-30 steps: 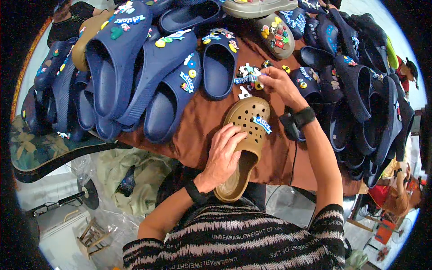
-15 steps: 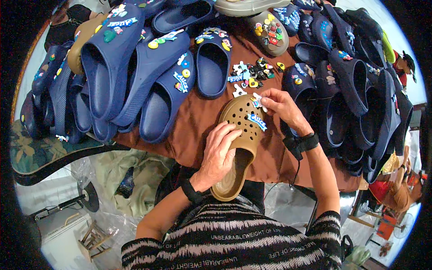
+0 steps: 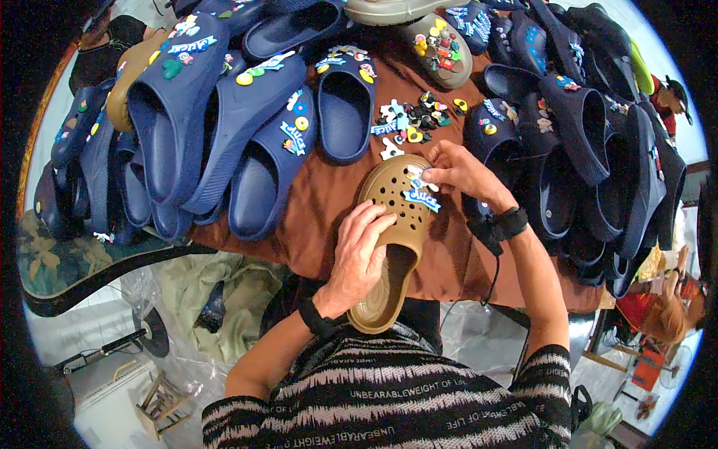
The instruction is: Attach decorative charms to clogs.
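One left hand (image 3: 357, 258), one right hand (image 3: 465, 178), two black wristbands (image 3: 315, 319), two tan clogs (image 3: 408, 224), two charms (image 3: 422, 200) at the nearer one, two taupe clogs (image 3: 389, 10), one brown cloth (image 3: 318, 217), navy clogs (image 3: 345, 112) numerous, overlapping, uncountable, loose charms (image 3: 415, 121) likewise.

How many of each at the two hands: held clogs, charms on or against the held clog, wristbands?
Brown clog, held by the left hand: 1
Blue banner charm, on the clog: 1
White charm, touched by the right hand: 1
Black wristbands, one on each wrist: 2
Total: 5
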`<move>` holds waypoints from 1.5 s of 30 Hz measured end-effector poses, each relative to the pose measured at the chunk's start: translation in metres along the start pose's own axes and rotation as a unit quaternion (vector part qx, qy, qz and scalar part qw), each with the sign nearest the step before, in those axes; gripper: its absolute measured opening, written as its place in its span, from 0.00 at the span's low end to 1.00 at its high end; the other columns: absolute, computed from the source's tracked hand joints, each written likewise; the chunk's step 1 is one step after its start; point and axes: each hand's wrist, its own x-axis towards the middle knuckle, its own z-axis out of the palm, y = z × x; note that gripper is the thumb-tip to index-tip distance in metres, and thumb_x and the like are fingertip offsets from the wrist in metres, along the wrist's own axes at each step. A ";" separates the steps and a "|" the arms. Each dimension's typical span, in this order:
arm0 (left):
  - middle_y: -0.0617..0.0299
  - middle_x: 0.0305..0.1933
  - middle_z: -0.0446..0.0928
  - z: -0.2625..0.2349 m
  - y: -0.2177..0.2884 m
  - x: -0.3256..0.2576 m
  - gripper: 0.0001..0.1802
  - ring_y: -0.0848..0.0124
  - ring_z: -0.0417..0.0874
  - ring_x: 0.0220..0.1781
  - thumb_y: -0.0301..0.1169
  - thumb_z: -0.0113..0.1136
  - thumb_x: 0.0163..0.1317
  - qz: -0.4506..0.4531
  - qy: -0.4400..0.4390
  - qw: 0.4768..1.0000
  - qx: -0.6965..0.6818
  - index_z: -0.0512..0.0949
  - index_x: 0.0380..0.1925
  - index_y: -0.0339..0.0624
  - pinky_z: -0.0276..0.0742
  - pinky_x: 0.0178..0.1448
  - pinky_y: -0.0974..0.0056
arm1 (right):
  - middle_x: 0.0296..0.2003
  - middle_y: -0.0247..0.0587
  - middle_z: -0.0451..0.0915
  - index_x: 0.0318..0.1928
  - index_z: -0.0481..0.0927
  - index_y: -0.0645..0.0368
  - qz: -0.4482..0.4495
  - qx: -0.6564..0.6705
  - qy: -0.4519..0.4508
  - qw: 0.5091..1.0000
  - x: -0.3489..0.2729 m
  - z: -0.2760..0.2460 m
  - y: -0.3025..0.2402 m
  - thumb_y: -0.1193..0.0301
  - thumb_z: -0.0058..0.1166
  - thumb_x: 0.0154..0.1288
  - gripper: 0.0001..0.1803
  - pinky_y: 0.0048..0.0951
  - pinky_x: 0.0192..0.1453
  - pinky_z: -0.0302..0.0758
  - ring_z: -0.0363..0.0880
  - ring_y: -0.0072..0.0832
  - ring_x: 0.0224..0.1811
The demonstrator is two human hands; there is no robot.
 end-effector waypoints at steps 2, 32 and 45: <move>0.48 0.66 0.70 0.000 0.000 0.001 0.29 0.46 0.66 0.74 0.15 0.54 0.54 0.001 -0.004 1.000 -0.001 0.75 0.59 0.37 0.61 0.78 0.46 | 0.29 0.34 0.79 0.45 0.73 0.59 -0.040 -0.007 -0.034 0.999 0.008 -0.005 0.010 0.65 0.69 0.67 0.18 0.25 0.31 0.74 0.78 0.21 0.29; 0.49 0.65 0.72 0.001 -0.004 0.001 0.26 0.47 0.67 0.74 0.17 0.54 0.57 0.009 0.006 1.000 -0.014 0.77 0.58 0.38 0.62 0.78 0.46 | 0.38 0.45 0.83 0.48 0.82 0.63 -0.102 -0.065 0.138 0.983 -0.023 0.025 0.018 0.69 0.63 0.67 0.13 0.36 0.46 0.79 0.85 0.37 0.41; 0.49 0.65 0.72 0.001 -0.005 0.000 0.28 0.47 0.68 0.73 0.15 0.54 0.53 0.008 0.007 1.000 -0.014 0.77 0.58 0.38 0.62 0.78 0.47 | 0.41 0.50 0.79 0.45 0.81 0.61 -0.174 -0.384 0.141 0.896 -0.038 0.036 -0.025 0.68 0.61 0.66 0.11 0.47 0.42 0.80 0.82 0.52 0.42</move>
